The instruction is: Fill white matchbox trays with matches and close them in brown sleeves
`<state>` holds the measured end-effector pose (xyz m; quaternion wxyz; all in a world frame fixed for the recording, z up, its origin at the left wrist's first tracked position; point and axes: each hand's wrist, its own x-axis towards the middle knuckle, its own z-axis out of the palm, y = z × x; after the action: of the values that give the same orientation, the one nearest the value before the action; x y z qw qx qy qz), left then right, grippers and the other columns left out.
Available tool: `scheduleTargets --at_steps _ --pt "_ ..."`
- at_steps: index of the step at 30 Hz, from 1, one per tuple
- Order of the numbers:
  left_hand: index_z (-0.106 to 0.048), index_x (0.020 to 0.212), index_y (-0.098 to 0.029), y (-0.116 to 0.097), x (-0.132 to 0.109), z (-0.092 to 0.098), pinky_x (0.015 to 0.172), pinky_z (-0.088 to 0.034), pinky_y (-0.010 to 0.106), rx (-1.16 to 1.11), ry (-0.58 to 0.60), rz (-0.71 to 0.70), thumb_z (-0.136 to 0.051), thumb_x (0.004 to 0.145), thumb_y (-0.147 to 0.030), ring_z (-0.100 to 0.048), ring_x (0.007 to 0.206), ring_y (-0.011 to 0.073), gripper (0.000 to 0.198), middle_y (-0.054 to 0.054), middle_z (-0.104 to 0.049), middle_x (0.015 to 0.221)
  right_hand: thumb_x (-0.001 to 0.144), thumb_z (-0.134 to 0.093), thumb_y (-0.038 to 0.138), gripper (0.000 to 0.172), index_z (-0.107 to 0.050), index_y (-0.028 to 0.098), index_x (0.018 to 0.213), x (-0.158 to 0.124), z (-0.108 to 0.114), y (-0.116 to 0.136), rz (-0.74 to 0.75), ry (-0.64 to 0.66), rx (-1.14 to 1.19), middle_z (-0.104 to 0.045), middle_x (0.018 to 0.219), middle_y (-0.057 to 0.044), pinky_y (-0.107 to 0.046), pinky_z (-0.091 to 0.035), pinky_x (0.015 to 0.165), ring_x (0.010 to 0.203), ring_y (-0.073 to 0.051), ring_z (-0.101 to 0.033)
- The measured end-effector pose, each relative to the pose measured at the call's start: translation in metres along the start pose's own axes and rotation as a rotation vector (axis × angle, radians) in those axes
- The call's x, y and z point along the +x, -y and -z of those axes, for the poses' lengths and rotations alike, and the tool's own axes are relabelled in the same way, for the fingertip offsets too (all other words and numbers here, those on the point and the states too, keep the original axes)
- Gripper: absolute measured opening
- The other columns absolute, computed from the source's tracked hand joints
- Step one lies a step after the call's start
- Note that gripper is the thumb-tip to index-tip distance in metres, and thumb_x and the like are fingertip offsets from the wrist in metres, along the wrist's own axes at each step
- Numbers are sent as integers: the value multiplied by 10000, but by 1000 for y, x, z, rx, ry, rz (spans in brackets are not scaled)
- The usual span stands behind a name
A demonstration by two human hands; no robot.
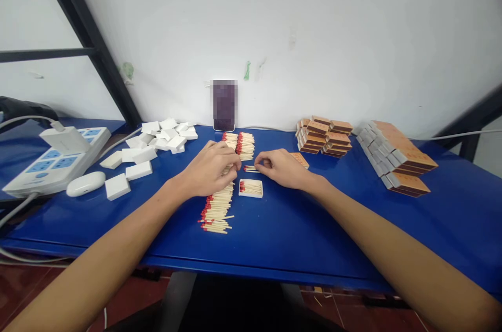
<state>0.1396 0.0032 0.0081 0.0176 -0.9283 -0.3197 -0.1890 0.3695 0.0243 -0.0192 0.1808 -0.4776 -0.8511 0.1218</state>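
Right hand (280, 167) pinches a few matches (248, 169), red heads left. Left hand (212, 169) curled over match pile (217, 209); can't tell if it grips any. 1 tray (251, 195) on table (282, 227) between them holds matches, heads left. Orange box (301, 160) by right wrist. White trays (117, 186) heaped left, insides unclear. 2 box stacks (410, 149) right, contents hidden.
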Motion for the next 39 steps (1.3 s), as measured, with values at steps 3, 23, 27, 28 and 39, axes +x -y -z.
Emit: scheduleTargets --at_steps 3,23,27,28,39 --pt "-610 818 -187 0 0 1 774 -301 356 9 4 6 -426 838 -184 -515 832 183 186 8 -662 826 868 -520 263 165 -673 210 837 0 0 1 9 7 7 -599 645 19 -250 -309 581 578 -115 -484" --pt "-637 830 -187 -1 0 2 783 -321 356 28 -119 18 -454 828 -189 -534 826 182 184 0 -680 826 944 -422 271 322 -700 234 1104 4 -6 1 97 -22 -160 -651 847 -51 -271 -334 663 726 -165 -545" --pt "-642 829 -191 -1 0 1 775 -322 357 40 -125 19 -455 833 -192 -535 828 185 187 -1 -687 828 933 -445 277 278 -706 201 994 3 -6 -2 67 -42 -110 -644 785 -36 -264 -333 649 679 -148 -523" --pt "-643 829 -191 -1 0 1 773 -323 357 40 -122 19 -454 833 -191 -535 826 183 189 -1 -688 828 929 -452 279 266 -703 194 954 3 -5 -2 62 -48 -98 -638 765 -32 -262 -330 640 667 -144 -516" --pt "-655 846 -185 -3 1 2 781 -326 370 36 -40 61 -438 855 -236 -507 913 214 223 31 -685 874 886 -509 244 199 -693 187 836 -4 3 5 101 -42 -50 -552 591 34 -252 -314 639 535 -96 -429"
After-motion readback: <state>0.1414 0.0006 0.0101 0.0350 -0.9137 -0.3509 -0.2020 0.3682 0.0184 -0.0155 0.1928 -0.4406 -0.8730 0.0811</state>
